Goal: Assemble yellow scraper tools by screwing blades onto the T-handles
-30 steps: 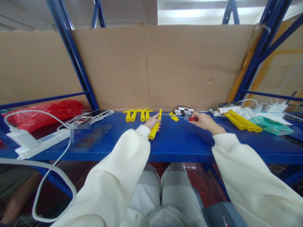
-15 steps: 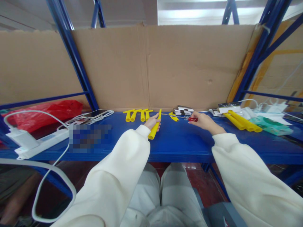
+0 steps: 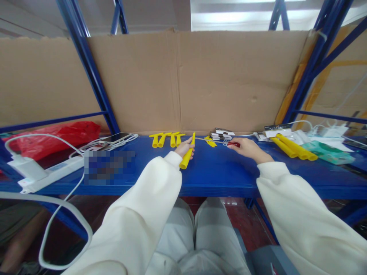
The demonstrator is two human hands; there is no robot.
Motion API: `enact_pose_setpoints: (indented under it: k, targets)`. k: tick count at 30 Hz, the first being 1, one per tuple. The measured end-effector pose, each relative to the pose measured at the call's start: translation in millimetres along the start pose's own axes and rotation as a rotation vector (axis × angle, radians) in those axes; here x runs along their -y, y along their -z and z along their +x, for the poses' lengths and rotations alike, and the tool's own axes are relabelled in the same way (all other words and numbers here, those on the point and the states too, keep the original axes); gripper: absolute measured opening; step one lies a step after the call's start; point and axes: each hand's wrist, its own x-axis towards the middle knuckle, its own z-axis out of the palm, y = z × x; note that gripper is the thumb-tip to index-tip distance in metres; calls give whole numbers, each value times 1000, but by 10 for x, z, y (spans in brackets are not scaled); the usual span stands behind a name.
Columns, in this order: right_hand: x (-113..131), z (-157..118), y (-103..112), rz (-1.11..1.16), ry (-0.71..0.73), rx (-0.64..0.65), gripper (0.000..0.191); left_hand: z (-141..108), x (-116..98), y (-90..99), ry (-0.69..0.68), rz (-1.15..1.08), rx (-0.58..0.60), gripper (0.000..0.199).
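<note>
My left hand (image 3: 185, 148) is closed around a yellow hollow plastic handle (image 3: 186, 159), its wide round end tilted toward me. In my right hand (image 3: 243, 146) is a screwdriver (image 3: 234, 144), gripped by its red handle. The screwdriver's thin metal shaft points left to the upper part of the yellow handle; whether the tip touches it I cannot tell. Behind the shaft lie small flat yellow pieces (image 3: 211, 142) next to a stack of black and white packs (image 3: 222, 134). Left of my left hand, several yellow T-shaped pieces (image 3: 161, 141) lie in a row.
Yellow tubes (image 3: 295, 148) lie at the right beside a green packet (image 3: 328, 151). On the left are a red plastic bag (image 3: 57, 139), a phone (image 3: 114, 138) with white cables and a white power strip (image 3: 54, 173). Cardboard (image 3: 223, 80) walls the back of the blue table (image 3: 218, 172).
The red screwdriver handle has turned slightly, and my right fingers have shifted a little on it. My left hand and the yellow handle stay in place.
</note>
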Motion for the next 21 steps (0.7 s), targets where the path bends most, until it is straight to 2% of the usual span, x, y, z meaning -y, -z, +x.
enact_pose_setpoints:
  k: [6,9,14,21]
  targets:
    - [46,19,13,-39,-108,-26,19,-13,-8,-6,2,1,9,69]
    - [44,14,23,-47,-82,-27,14,-7,-4,4,-4,-6,24,70]
    - [10,-3,22,-38,-14,-46,22,-10,-5,3,-3,4,9,70]
    - [26,3,16,0,-19,-32,26,-24,-4,-11,-7,-8,-13,70]
